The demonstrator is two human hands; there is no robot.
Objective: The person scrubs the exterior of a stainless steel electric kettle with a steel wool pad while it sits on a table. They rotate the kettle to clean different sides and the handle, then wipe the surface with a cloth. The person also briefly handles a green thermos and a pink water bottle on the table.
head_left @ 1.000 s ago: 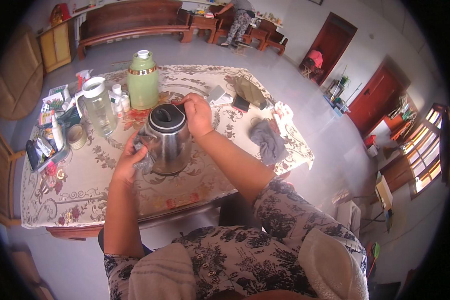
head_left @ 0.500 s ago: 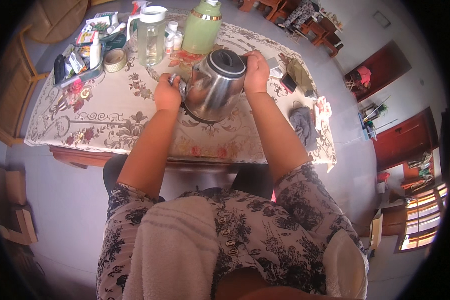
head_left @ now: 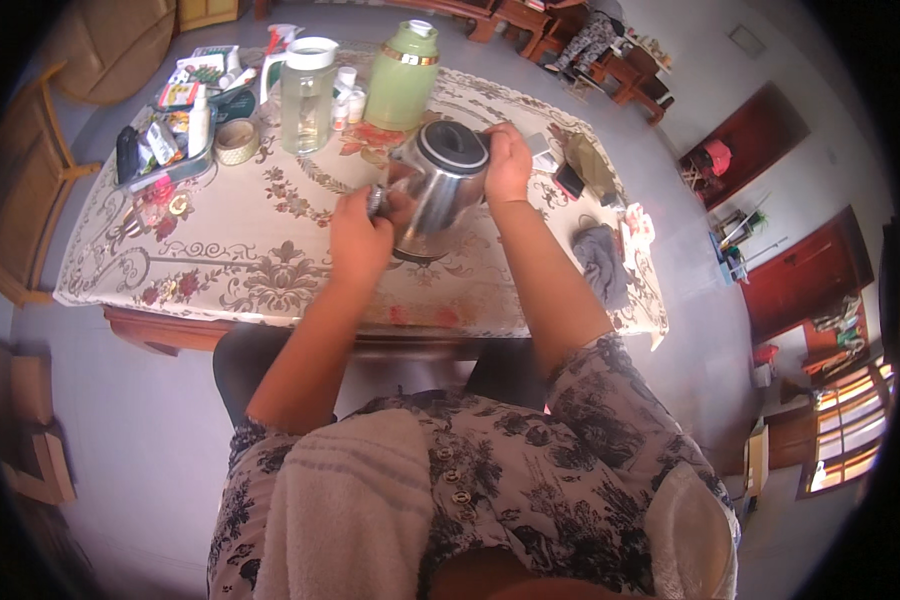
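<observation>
A shiny metal kettle (head_left: 438, 205) with a black lid leans to one side over the patterned tablecloth. My right hand (head_left: 508, 165) is closed round its handle on the right, and the handle is mostly hidden by the fingers. On the kettle's left side, my left hand (head_left: 363, 232) grips a small silvery scrubber (head_left: 376, 200), which looks like steel wool. The scrubber is close against the kettle's wall near the spout side; whether it touches cannot be made out. Behind the kettle stands a green thermos flask (head_left: 402, 82).
Left of the thermos are a clear water jug (head_left: 308, 105) with a white lid, small white bottles (head_left: 348, 100), a tape roll (head_left: 236, 141) and a filled tray (head_left: 185, 165). On the right lie a phone (head_left: 569, 181) and a grey cloth (head_left: 600, 262). Another person (head_left: 592, 38) is far back.
My left hand, with the scrubber, has moved right and lower along the kettle's side. The kettle tilts more now. The whole view has shifted slightly.
</observation>
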